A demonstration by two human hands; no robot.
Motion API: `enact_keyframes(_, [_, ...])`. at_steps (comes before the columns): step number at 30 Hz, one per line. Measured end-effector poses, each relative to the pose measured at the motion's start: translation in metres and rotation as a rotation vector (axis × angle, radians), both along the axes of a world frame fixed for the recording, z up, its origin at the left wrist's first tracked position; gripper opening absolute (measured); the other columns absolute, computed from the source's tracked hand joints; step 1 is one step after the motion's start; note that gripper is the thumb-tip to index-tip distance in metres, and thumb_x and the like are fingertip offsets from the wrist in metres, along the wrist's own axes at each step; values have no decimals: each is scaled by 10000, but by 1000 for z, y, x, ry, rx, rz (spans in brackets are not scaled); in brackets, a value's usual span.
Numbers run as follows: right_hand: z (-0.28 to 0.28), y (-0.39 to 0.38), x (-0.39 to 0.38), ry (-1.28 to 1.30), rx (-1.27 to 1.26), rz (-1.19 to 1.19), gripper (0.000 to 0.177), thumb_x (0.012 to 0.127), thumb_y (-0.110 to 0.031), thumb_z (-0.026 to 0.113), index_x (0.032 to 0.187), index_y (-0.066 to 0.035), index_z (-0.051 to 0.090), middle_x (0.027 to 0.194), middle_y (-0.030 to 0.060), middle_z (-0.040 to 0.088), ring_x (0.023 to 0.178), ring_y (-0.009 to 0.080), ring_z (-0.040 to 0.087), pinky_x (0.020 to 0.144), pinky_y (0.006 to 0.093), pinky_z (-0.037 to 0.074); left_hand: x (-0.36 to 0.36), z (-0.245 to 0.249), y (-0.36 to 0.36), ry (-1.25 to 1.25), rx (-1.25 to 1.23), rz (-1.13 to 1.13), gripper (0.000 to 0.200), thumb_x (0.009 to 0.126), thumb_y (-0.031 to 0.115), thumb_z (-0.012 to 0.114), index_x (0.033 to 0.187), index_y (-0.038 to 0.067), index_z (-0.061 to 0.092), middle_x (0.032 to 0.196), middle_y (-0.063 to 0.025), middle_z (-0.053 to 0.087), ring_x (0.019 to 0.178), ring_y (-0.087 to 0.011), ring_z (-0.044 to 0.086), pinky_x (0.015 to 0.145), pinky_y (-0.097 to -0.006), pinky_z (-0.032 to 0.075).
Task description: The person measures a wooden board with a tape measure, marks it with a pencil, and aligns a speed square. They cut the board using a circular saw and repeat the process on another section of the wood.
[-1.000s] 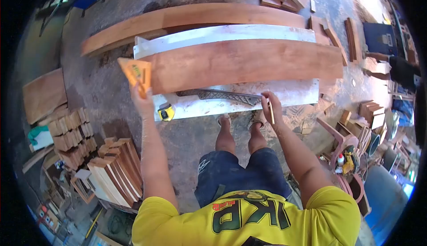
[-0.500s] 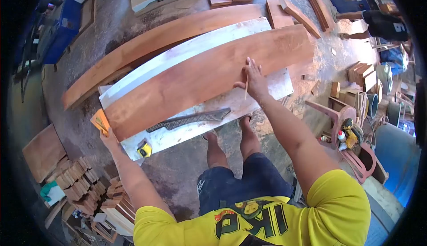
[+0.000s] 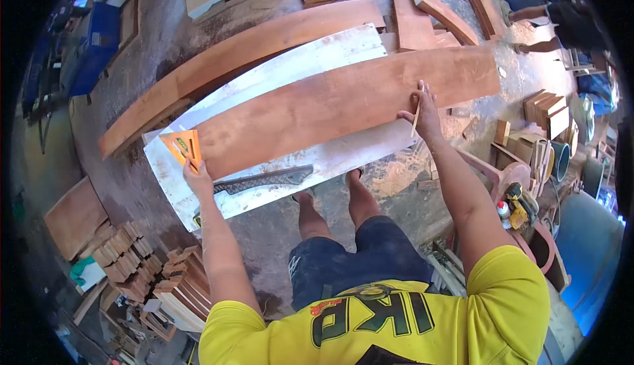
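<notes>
Reddish plank [image 3: 330,104] stretches across mid-frame on a white panel [image 3: 350,152] — at centre left the left hand [image 3: 196,180] is closed around an orange square [image 3: 179,146], while the right hand [image 3: 428,115] rests at the plank's near edge, centre right, fingers pinching a pencil [image 3: 416,117].

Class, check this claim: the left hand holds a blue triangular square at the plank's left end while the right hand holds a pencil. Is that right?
Not quite. The head view shows the triangular square in the left hand is orange, not blue. It is at the left end of the plank, and the right hand holds a pencil.
</notes>
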State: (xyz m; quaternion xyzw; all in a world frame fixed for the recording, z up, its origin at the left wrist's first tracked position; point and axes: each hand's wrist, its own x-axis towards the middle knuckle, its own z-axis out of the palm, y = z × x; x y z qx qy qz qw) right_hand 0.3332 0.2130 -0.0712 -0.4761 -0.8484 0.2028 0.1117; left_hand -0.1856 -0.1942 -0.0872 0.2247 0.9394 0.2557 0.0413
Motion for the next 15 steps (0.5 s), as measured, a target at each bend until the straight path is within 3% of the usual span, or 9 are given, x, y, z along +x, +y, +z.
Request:
enact_keyframes(3, [3,1,-5,-14,-13,-50,686,647,-325,855,1183,-82,502,1505,203,338,1396,394,302,1116,542,253,18,5,16,21,-24,-5,549,851,217,689,1297,-39,495,1282,-233,525,1202,-378,481,1050,-431,373])
enact_keyframes(4, [-9,-7,-16,362,-364,-155,692,639,-309,860,1181,-69,502,1501,205,342,1389,398,309,1117,529,264,21,8,17,-14,-39,-5,545,852,213,685,1297,-39,496,1283,-232,524,1206,-373,479,1053,-427,370])
enact_keyframes(6, [-20,-27,-52,741,-766,-179,680,648,-297,852,1176,-47,502,1493,209,349,1383,401,318,1121,502,279,22,16,17,-85,-41,-14,536,851,198,678,1297,-39,499,1283,-226,527,1214,-362,476,1058,-419,363])
enact_keyframes(8, [1,-56,-94,456,-476,170,616,708,-284,805,1181,-34,501,1488,207,356,1386,392,320,1128,487,281,10,16,6,-151,8,-8,542,846,190,683,1300,-38,497,1283,-223,527,1217,-356,476,1060,-415,361])
enact_keyframes(9, [22,-67,-113,168,-124,428,568,750,-268,772,1189,-30,501,1487,203,361,1389,384,320,1131,487,278,4,16,0,-221,65,-1,548,840,183,688,1304,-37,495,1283,-220,527,1220,-350,475,1062,-412,359])
enact_keyframes(12, [25,-101,-154,89,-81,574,503,822,-146,655,1275,-22,473,1481,208,368,1402,363,307,1145,498,256,-4,26,-12,-65,33,49,556,823,152,699,1310,-26,497,1293,-212,522,1225,-340,474,1060,-406,360])
enact_keyframes(15, [37,-114,-173,207,-154,569,503,819,-122,644,1282,-25,474,1467,217,379,1391,370,321,1145,491,257,-19,39,-35,25,-45,44,555,807,126,716,1307,6,510,1282,-205,524,1211,-345,480,1053,-409,367])
